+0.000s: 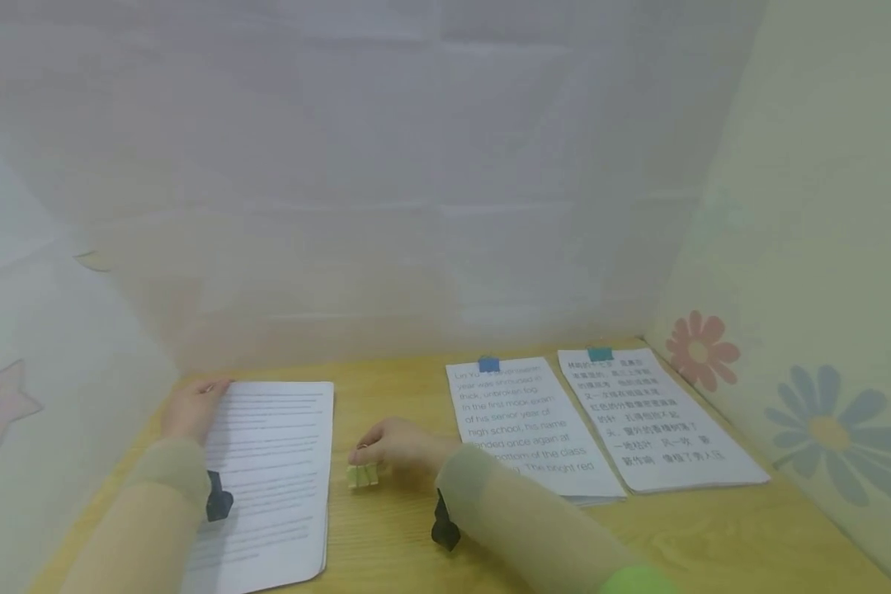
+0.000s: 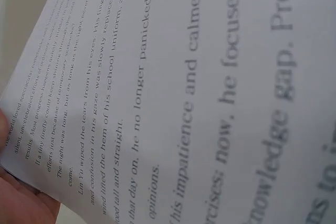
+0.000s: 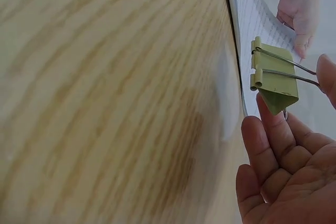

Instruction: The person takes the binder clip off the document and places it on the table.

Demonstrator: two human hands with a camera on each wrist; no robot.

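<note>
A stack of printed sheets [image 1: 275,478] lies on the left side of the table. At its far left corner my left hand [image 1: 189,411] grips the edge, and the left wrist view shows the thumb on the print and fingers [image 2: 23,200] at the underside. My right hand [image 1: 404,444] holds a yellow-green binder clip [image 3: 278,72] just right of the stack. Thumb and fingers pinch the clip by its wire handles [image 3: 289,61]. The clip is apart from the paper.
Two more paper stacks lie to the right: one in English [image 1: 527,421] with a blue clip [image 1: 489,364] on its top edge, one in Chinese [image 1: 653,429] with a teal clip [image 1: 600,354]. Pale walls [image 1: 445,181] enclose the wooden table [image 1: 393,544].
</note>
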